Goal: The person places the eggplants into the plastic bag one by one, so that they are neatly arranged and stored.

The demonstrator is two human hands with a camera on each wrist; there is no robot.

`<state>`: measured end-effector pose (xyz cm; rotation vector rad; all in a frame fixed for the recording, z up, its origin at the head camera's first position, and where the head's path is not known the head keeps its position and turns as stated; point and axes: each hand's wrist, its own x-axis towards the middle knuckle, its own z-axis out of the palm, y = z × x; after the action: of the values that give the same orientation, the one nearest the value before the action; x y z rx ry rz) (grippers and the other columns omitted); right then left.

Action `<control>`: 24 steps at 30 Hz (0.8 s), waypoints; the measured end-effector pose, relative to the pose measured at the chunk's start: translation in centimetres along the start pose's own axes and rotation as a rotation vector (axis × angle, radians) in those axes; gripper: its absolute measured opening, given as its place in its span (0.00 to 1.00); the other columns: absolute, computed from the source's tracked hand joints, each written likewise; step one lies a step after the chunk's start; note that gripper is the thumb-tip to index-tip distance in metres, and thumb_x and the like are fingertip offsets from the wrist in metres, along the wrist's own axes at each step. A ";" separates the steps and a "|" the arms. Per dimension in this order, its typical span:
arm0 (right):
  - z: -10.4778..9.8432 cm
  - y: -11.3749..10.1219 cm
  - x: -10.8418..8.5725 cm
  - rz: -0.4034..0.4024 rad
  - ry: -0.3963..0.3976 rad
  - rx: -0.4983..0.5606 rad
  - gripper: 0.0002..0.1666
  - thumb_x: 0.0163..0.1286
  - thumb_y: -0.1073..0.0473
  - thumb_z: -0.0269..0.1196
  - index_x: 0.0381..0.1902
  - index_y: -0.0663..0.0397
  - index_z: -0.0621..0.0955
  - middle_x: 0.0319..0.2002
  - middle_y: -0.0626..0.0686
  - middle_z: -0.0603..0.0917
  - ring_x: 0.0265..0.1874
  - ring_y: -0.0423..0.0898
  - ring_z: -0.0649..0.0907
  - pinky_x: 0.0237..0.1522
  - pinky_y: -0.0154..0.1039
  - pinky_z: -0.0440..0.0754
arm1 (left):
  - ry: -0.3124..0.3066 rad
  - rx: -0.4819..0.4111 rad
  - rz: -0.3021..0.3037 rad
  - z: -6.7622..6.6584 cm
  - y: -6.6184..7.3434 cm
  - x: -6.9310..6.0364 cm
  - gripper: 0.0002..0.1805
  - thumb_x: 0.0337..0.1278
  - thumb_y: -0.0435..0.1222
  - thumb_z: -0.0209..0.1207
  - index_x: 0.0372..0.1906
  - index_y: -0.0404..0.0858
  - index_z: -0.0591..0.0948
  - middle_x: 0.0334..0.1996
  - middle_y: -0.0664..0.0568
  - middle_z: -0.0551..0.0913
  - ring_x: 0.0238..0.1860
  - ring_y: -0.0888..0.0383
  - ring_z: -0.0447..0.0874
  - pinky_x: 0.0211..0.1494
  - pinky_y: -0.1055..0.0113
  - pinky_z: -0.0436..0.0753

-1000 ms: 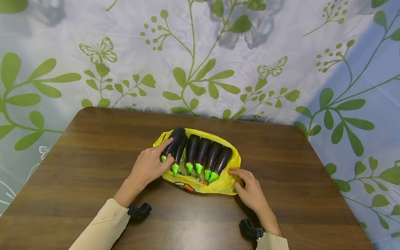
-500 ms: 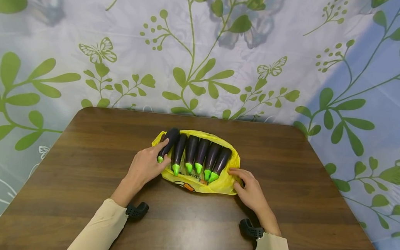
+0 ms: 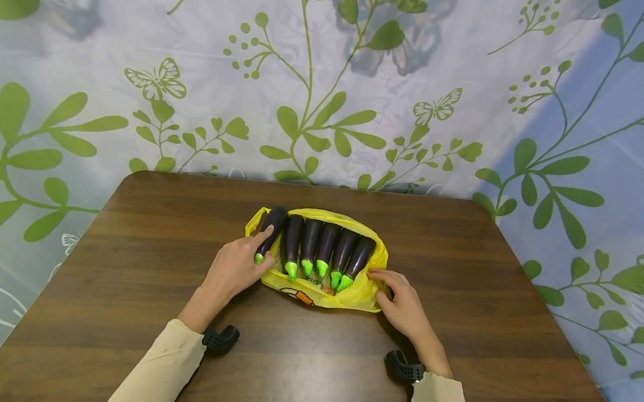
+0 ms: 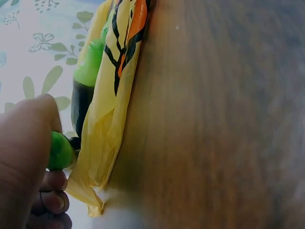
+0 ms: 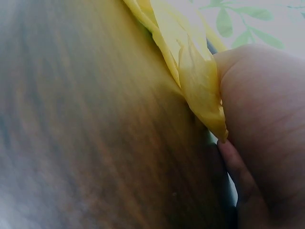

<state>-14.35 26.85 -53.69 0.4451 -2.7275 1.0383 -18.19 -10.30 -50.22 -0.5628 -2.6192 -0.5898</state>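
Observation:
Several dark purple eggplants (image 3: 326,245) with bright green stem ends lie side by side in an open yellow plastic bag (image 3: 357,297). My left hand (image 3: 234,264) grips the leftmost eggplant (image 3: 277,220) between thumb and fingers, at the bag's left end. In the left wrist view, that eggplant's green end (image 4: 60,151) shows between the thumb and the curled fingers. At the right end of the bag, my right hand (image 3: 404,303) holds the edge. The right wrist view shows yellow plastic (image 5: 202,88) between its thumb and fingers; part of the grip is hidden.
The bag rests on a brown wooden table (image 3: 311,362), near its far side. Behind the table hangs a pale cloth (image 3: 209,50) with green leaves and butterflies. Black wrist mounts (image 3: 221,339) sit on both forearms.
My left hand has moved slightly left with the leftmost eggplant, widening then slightly narrowing its gap from the row. The neighbouring eggplant now leans farther right. My right hand stays in place.

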 end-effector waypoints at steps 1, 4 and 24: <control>0.0 0.0 0.0 0.000 0.001 0.001 0.20 0.68 0.68 0.62 0.57 0.56 0.86 0.62 0.55 0.84 0.65 0.60 0.77 0.67 0.62 0.74 | -0.017 0.003 0.005 0.1 0.0 0.0 0.31 0.61 0.39 0.63 0.71 0.41 0.77 0.13 0.58 0.63 0.15 0.63 0.50 0.21 0.68 0.55; -0.1 0.0 0.0 0.010 -0.001 0.004 0.21 0.68 0.68 0.62 0.58 0.56 0.85 0.62 0.55 0.84 0.66 0.60 0.76 0.67 0.62 0.73 | -0.068 0.011 0.019 0.3 0.0 -0.1 0.32 0.61 0.39 0.62 0.72 0.43 0.77 0.14 0.58 0.64 0.16 0.63 0.52 0.22 0.68 0.56; -0.3 0.0 0.0 0.051 -0.004 0.012 0.24 0.67 0.73 0.58 0.58 0.55 0.85 0.62 0.54 0.84 0.67 0.59 0.76 0.67 0.62 0.74 | 0.142 0.027 0.012 0.6 0.7 0.0 0.28 0.63 0.42 0.61 0.68 0.41 0.80 0.36 0.43 0.89 0.29 0.48 0.86 0.25 0.55 0.82</control>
<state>-14.31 27.06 -53.45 0.3819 -2.7507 1.0685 -18.02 -9.42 -50.54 -0.5084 -2.4853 -0.5686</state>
